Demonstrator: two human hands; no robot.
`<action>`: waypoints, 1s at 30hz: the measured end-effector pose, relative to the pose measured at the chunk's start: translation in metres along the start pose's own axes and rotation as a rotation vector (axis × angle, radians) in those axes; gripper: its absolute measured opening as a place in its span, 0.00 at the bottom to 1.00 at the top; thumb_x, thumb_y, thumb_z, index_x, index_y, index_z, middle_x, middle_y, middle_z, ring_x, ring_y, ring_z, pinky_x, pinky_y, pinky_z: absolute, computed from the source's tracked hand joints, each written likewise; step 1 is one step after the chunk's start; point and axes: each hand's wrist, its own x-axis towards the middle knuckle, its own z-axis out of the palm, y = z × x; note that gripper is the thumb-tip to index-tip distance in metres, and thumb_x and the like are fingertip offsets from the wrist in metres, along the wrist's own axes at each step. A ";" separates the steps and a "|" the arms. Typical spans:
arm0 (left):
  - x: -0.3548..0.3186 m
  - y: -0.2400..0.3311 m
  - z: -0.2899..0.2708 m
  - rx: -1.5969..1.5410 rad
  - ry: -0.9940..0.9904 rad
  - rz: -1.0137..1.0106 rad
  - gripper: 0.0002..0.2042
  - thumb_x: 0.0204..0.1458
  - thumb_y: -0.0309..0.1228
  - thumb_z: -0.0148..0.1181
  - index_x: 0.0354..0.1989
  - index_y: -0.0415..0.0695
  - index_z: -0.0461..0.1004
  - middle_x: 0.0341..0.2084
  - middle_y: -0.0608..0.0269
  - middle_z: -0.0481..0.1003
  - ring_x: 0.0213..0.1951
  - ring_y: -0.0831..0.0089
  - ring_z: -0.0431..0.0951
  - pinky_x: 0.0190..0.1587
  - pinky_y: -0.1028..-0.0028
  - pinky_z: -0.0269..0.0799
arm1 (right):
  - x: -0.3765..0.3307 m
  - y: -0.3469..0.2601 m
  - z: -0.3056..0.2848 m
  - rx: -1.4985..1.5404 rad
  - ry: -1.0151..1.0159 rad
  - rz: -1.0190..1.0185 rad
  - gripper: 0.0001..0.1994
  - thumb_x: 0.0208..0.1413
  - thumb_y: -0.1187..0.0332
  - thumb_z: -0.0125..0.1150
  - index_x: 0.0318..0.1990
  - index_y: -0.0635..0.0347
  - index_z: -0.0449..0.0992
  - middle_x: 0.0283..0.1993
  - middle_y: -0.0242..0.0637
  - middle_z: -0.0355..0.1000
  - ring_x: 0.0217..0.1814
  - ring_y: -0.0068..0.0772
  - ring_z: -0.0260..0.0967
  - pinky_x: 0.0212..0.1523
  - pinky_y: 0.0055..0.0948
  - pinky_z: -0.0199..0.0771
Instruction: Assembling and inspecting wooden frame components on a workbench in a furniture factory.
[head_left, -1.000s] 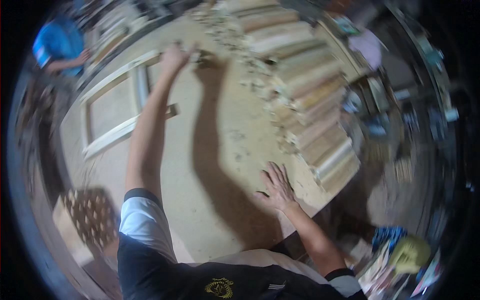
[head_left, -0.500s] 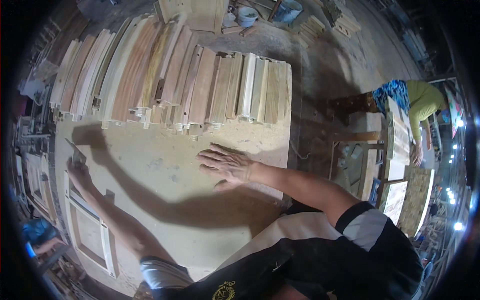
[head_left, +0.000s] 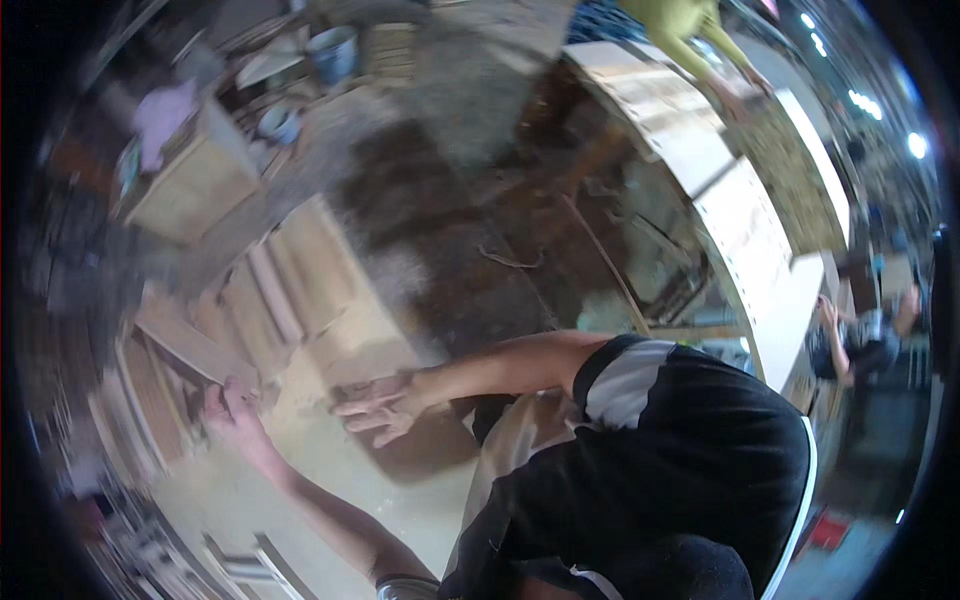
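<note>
Gripping a pale wooden strip (head_left: 185,345) (blurred), left hand (head_left: 228,412) fingers curled.

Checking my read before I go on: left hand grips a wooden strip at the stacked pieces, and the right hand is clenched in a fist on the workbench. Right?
Not quite. In the head view the right hand is not a fist; it lies open, fingers spread, on the workbench. The rest holds: the left hand grips a wooden strip at the stacked pieces.

Left hand (head_left: 232,412) now grips a long pale wooden strip (head_left: 185,345), drawn back from the desk's (head_left: 330,470) far frame; view swung.
</note>
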 end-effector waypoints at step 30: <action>-0.317 0.356 0.707 -0.376 -1.757 0.388 0.27 0.60 0.37 0.58 0.63 0.33 0.64 0.60 0.47 0.67 0.62 0.58 0.68 0.64 0.63 0.63 | -0.699 -0.336 -0.460 -0.838 2.341 0.999 0.18 0.69 0.61 0.48 0.58 0.65 0.69 0.55 0.39 0.70 0.55 0.31 0.71 0.53 0.32 0.74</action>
